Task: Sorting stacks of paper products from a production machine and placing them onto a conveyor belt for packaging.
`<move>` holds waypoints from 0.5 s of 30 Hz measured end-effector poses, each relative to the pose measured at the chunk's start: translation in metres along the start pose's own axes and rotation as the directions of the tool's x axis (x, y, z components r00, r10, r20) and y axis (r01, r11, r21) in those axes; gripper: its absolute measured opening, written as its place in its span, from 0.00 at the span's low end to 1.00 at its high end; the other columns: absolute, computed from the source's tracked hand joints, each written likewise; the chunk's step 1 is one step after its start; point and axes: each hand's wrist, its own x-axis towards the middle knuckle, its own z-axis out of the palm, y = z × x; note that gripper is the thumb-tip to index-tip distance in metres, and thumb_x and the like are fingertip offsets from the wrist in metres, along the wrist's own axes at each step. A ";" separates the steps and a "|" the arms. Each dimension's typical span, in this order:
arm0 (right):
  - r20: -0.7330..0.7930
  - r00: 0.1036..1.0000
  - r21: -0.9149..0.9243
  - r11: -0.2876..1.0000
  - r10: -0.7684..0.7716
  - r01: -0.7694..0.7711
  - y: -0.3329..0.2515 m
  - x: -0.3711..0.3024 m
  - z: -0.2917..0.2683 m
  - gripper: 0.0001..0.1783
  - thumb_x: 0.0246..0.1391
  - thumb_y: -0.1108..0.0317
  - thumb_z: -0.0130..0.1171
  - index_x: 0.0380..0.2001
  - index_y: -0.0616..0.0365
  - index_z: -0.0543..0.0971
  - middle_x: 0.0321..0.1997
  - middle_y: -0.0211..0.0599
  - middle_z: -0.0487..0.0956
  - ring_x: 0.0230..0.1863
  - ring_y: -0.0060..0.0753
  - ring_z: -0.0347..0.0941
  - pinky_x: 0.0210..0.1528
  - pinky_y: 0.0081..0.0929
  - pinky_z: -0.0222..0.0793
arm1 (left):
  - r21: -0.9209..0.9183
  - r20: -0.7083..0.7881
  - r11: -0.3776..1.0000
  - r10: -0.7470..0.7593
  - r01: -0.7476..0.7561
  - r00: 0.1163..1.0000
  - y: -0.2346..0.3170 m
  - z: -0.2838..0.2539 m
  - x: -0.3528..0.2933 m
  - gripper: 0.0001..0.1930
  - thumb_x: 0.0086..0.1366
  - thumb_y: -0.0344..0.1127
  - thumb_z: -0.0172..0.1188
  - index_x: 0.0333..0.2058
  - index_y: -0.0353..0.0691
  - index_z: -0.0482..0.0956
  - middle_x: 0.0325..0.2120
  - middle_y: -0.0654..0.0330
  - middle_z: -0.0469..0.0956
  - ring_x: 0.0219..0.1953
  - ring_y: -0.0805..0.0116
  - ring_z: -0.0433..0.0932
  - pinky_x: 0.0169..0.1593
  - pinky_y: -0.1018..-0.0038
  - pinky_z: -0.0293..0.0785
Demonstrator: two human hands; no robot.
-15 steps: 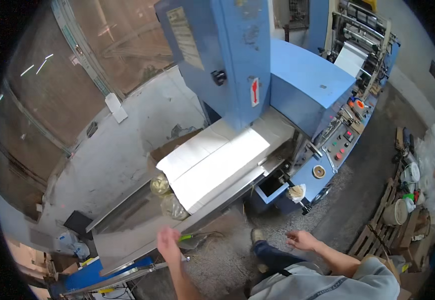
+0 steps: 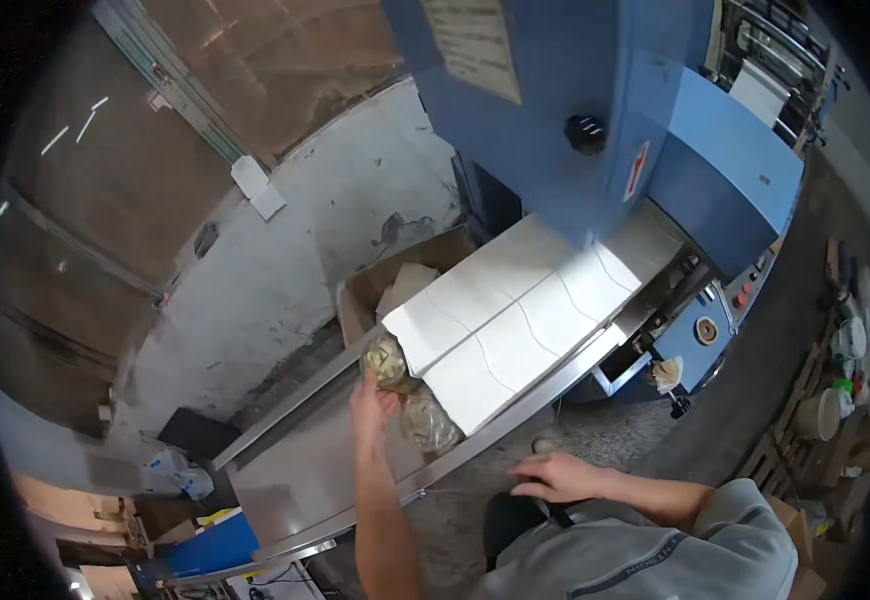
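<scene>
My left hand (image 2: 371,402) reaches over the metal trough and grips the near-left side of a clear plastic bag with yellowish contents (image 2: 385,362). A second clear bag (image 2: 429,420) lies just beside it, closer to me. Both bags rest against the near ends of white paper stacks (image 2: 515,318), which lie side by side in the trough (image 2: 300,490). In front of my body, my right hand (image 2: 560,475) hovers with nothing in it, its fingers stretched out to the left.
A blue machine (image 2: 545,110) rises over the far end of the stacks. Behind the trough, a cardboard box (image 2: 360,310) stands by the wall. To the right are a control panel holding a round ring (image 2: 706,331) and a white bucket (image 2: 815,415) near wooden pallets.
My left hand has moved forward from the trough's near edge onto the yellowish bag. My right hand has shifted left across my body. The view has turned, bringing the cardboard box more into sight.
</scene>
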 end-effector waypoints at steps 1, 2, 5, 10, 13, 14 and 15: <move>-0.003 0.998 0.027 0.998 -0.062 0.062 -0.020 0.017 -0.001 0.21 0.61 0.55 0.55 0.50 0.60 0.76 0.47 0.49 0.78 0.47 0.54 0.75 0.48 0.42 0.72 | -0.009 0.016 1.000 -0.010 0.011 1.000 -0.001 -0.001 -0.001 0.28 0.67 0.57 0.53 0.49 0.35 0.72 0.37 0.52 0.78 0.36 0.68 0.78 0.35 0.76 0.71; -0.013 0.993 0.056 0.992 -0.116 0.116 -0.036 0.036 0.002 0.20 0.61 0.57 0.57 0.50 0.59 0.76 0.45 0.47 0.78 0.45 0.53 0.75 0.46 0.41 0.72 | -0.058 0.054 0.998 -0.018 0.022 0.998 0.000 -0.003 -0.007 0.29 0.68 0.56 0.53 0.54 0.35 0.69 0.40 0.52 0.77 0.39 0.66 0.78 0.39 0.76 0.71; -0.110 0.942 -0.060 0.948 -0.316 0.311 -0.072 0.103 0.017 0.21 0.57 0.62 0.60 0.51 0.59 0.74 0.50 0.48 0.74 0.48 0.53 0.73 0.50 0.42 0.70 | -0.084 0.053 0.996 0.008 -0.003 0.999 -0.006 -0.023 -0.024 0.32 0.69 0.54 0.54 0.61 0.36 0.63 0.46 0.51 0.76 0.45 0.63 0.78 0.46 0.74 0.72; -0.040 0.966 -0.506 0.839 -0.256 0.201 -0.068 0.162 0.025 0.33 0.43 0.65 0.69 0.55 0.59 0.70 0.60 0.53 0.65 0.60 0.55 0.64 0.61 0.41 0.62 | -0.213 0.120 0.977 0.046 -0.020 0.992 -0.027 -0.064 -0.069 0.29 0.70 0.51 0.53 0.61 0.36 0.63 0.48 0.50 0.75 0.48 0.61 0.77 0.51 0.71 0.72; -0.016 0.990 -0.702 0.706 -0.143 0.090 -0.068 0.169 0.029 0.41 0.39 0.64 0.71 0.59 0.62 0.67 0.62 0.56 0.63 0.66 0.60 0.57 0.67 0.44 0.56 | -0.192 0.086 0.978 0.093 -0.075 0.992 -0.027 -0.084 -0.094 0.25 0.71 0.46 0.53 0.59 0.35 0.65 0.48 0.49 0.76 0.47 0.63 0.78 0.49 0.73 0.73; -0.014 0.991 -0.706 0.704 -0.132 0.083 -0.066 0.169 0.029 0.41 0.39 0.64 0.71 0.59 0.62 0.67 0.62 0.56 0.63 0.66 0.60 0.57 0.67 0.44 0.56 | -0.199 0.093 0.978 0.086 -0.066 0.992 -0.030 -0.085 -0.097 0.25 0.71 0.46 0.53 0.59 0.35 0.65 0.48 0.49 0.76 0.47 0.63 0.78 0.49 0.73 0.73; -0.032 0.986 -0.699 0.709 -0.164 0.095 -0.070 0.170 0.030 0.39 0.41 0.64 0.70 0.58 0.62 0.68 0.62 0.57 0.64 0.65 0.59 0.59 0.65 0.44 0.58 | -0.200 0.073 0.977 0.089 -0.073 0.993 -0.034 -0.090 -0.100 0.24 0.71 0.45 0.52 0.58 0.35 0.66 0.47 0.50 0.76 0.46 0.64 0.78 0.48 0.73 0.74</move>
